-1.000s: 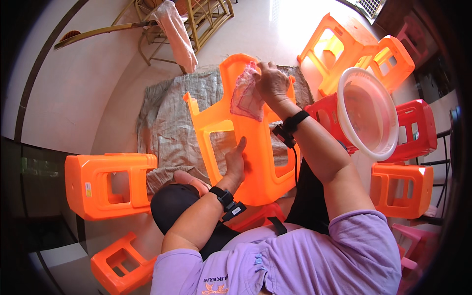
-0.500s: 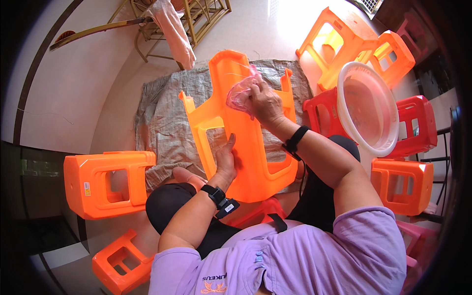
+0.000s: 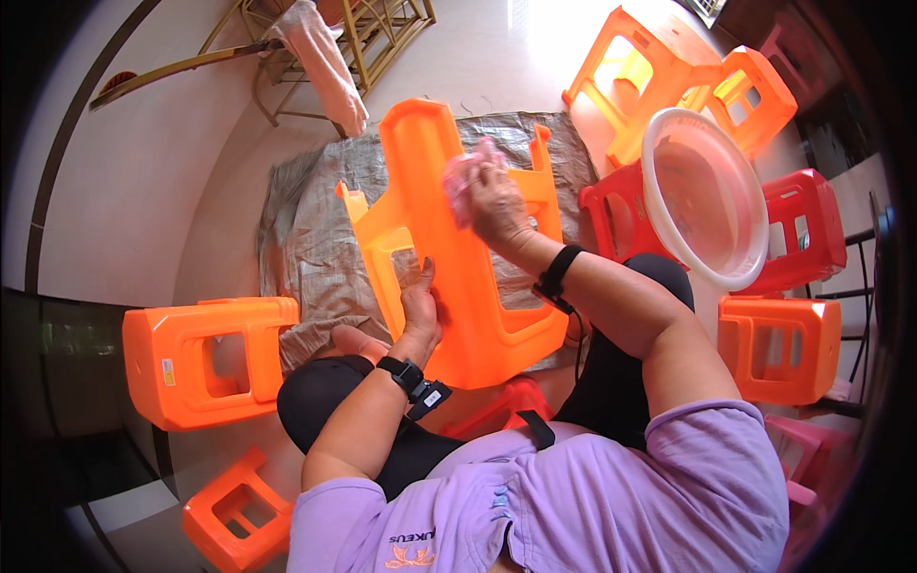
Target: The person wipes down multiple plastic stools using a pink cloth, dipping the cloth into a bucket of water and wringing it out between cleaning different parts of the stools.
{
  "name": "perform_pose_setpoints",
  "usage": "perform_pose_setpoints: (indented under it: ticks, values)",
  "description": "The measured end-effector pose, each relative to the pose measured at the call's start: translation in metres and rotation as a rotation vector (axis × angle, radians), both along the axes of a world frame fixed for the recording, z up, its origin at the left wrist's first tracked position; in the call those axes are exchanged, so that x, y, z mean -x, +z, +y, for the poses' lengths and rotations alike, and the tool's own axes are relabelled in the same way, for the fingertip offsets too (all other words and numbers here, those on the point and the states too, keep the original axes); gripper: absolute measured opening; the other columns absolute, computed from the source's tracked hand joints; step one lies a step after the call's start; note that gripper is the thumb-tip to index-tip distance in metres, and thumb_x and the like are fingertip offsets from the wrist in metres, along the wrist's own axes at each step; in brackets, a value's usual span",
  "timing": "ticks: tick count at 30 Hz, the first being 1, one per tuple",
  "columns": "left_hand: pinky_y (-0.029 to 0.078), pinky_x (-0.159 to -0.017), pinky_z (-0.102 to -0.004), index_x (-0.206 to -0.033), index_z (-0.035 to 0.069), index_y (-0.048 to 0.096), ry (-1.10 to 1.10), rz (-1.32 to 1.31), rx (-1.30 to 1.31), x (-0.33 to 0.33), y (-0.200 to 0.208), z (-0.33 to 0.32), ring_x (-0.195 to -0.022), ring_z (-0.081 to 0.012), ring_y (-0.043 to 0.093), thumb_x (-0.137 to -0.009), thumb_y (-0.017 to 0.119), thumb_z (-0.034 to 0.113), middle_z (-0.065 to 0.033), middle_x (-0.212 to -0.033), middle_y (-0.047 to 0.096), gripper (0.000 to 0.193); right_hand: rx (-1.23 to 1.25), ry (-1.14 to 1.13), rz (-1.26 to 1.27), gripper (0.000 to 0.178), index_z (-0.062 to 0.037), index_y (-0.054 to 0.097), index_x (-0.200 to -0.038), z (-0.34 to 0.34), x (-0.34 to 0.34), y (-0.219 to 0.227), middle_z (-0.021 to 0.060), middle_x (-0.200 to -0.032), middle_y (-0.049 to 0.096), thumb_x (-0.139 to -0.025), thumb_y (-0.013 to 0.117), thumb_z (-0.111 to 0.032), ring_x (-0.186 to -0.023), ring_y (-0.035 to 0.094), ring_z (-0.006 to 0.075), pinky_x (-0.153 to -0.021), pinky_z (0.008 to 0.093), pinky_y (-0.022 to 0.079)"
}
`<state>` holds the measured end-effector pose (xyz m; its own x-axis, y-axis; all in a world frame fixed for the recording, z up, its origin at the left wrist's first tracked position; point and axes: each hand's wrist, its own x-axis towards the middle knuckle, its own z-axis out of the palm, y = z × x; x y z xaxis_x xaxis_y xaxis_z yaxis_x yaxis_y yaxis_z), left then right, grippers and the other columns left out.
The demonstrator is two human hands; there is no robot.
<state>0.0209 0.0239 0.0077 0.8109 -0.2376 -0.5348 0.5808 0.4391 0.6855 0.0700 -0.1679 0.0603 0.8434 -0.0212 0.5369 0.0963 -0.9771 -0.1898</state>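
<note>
An orange plastic stool [image 3: 468, 286] lies tipped in front of me, its legs pointing away and one side facing up. My left hand [image 3: 418, 313] grips it at the near left, the thumb flat on its orange surface. In my right hand [image 3: 499, 205] is a crumpled pink cloth [image 3: 461, 183], thin and slightly see-through. The cloth presses on the upper right part of the stool's side panel. Fingers on the underside of the left hand are hidden.
A grey woven sheet [image 3: 310, 229] covers the floor beneath. At right, a white-rimmed basin [image 3: 659, 205] of water sits on red stools [image 3: 807, 234]. More orange stools stand at left [image 3: 162, 368], lower left [image 3: 205, 511], right [image 3: 812, 353] and far right [image 3: 621, 81]. A bamboo frame [image 3: 382, 48] stands behind.
My right hand and the pink cloth have shifted left and slightly nearer along the panel. The stool and my left hand have moved slightly left in the picture.
</note>
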Motion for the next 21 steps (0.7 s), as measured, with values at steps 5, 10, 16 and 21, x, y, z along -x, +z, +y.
perform_pose_setpoints:
  ticks: [5,10,16,21]
  values:
    - [0.049,-0.079,-0.0305,-0.108,0.001,0.061,0.070,-0.024,-0.046,0.005,0.033,-0.012,-0.089,-0.0175,0.061,-0.084,0.069,0.037,-0.0054,-0.099,0.065,0.044,0.067,-0.046,0.003,0.055,0.0114,0.046,-0.123,-0.015,0.005,-0.016,0.0335,-0.125,0.046,-0.081,0.056,-0.022,-0.120,0.044,0.0484,-0.102,0.0509,0.037]
    - [0.050,-0.080,-0.0311,-0.109,0.002,0.061,0.087,0.028,-0.005,0.001,0.026,0.000,-0.090,-0.0183,0.061,-0.084,0.068,0.038,-0.0050,-0.100,0.065,0.043,-0.488,-0.388,0.561,0.073,0.0060,0.046,-0.128,-0.075,0.002,-0.034,0.0316,-0.127,0.047,-0.068,0.075,-0.024,-0.121,0.048,0.0402,-0.100,0.0426,0.041]
    - [0.050,-0.081,-0.0324,-0.106,0.003,0.062,-0.021,0.055,0.093,0.001,0.017,-0.005,-0.091,-0.0185,0.061,-0.086,0.066,0.039,-0.0054,-0.101,0.065,0.041,-0.457,-0.487,0.674,0.063,0.0035,0.052,-0.117,-0.084,-0.003,-0.044,0.0262,-0.126,0.050,-0.066,0.079,-0.021,-0.125,0.044,0.0385,-0.101,0.0429,0.039]
    - [0.050,-0.081,-0.0329,-0.106,0.002,0.062,-0.018,-0.059,-0.026,0.000,0.010,-0.006,-0.092,-0.0183,0.061,-0.088,0.064,0.038,-0.0061,-0.101,0.065,0.041,-0.050,-0.082,0.039,0.048,0.0071,0.047,-0.125,-0.010,0.003,-0.021,0.0296,-0.129,0.045,-0.079,0.051,-0.009,-0.122,0.045,0.0414,-0.097,0.0476,0.040]
